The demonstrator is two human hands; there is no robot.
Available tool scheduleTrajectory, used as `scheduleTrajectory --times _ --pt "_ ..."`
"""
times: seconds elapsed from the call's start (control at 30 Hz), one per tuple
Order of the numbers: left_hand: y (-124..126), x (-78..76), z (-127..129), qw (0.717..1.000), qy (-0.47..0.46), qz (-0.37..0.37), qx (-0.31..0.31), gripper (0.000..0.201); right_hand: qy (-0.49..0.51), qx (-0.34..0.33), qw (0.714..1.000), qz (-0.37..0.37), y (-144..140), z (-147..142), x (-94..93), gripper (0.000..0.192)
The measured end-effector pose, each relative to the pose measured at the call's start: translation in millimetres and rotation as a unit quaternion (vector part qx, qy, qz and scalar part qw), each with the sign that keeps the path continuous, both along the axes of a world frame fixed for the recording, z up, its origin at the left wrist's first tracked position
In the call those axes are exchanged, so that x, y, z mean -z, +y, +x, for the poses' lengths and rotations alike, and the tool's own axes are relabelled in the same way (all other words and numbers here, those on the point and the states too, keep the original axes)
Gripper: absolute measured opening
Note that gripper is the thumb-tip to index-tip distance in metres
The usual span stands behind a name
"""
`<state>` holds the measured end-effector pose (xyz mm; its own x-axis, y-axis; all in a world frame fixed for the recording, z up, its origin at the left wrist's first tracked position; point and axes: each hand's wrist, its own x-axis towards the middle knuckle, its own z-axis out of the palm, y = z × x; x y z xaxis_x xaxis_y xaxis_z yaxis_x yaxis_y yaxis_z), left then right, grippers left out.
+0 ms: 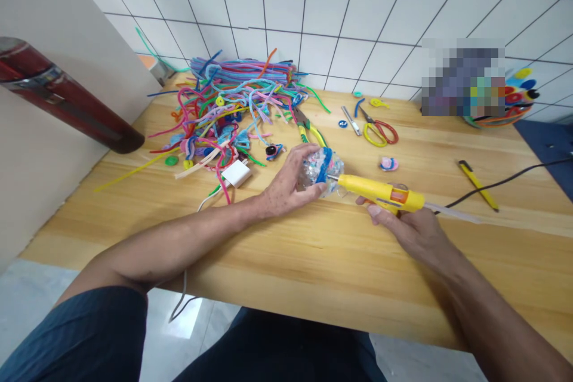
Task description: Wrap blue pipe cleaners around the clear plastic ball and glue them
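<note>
My left hand (293, 185) grips a clear, rounded object (313, 167) with glittery bits showing in it. A blue fuzzy strip (325, 164) like pipe cleaner runs across its top. My right hand (407, 224) is wrapped round the handle of a yellow hot glue gun (380, 190). The gun's metal nozzle (332, 177) points left and meets or nearly meets the blue strip. A translucent glue stick (452, 212) juts out of the gun's back end. Just behind the clear object lie pliers (308, 126) with green and yellow handles.
Left of my hands lie a tangled heap of pipe cleaners (224, 107) and a white charger (237, 173). Scissors (379, 131), a small pink-and-blue piece (388, 163) and a yellow utility knife (478, 185) are rightward. A red flask (67, 95) stands far left; a black cable (501, 180) crosses the right side.
</note>
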<state>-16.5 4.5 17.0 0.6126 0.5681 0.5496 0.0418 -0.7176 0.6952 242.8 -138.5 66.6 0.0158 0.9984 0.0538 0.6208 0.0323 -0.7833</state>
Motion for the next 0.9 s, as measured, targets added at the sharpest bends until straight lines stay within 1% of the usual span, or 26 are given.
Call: scheduleTrajectory --times 0.27,0.6,0.77,0.9 --pt "1.3 2.5 0.0 1.000 0.000 -0.002 -0.003 0.070 0.034 0.028 0.999 0.006 0.5 1.0 1.6 0.027" --pt "0.9 -0.5 -0.1 1.000 0.000 0.004 -0.004 0.067 0.051 0.022 0.998 -0.005 1.8 -2.3 -2.7 0.024" --pt "1.2 -1.3 -0.5 1.000 0.004 -0.005 0.001 0.068 0.051 0.017 0.998 -0.016 1.6 -3.3 0.1 0.026" --pt "1.7 1.0 -0.3 1.000 0.005 -0.008 -0.002 0.069 0.043 0.011 0.999 -0.007 1.1 -3.3 1.1 0.025"
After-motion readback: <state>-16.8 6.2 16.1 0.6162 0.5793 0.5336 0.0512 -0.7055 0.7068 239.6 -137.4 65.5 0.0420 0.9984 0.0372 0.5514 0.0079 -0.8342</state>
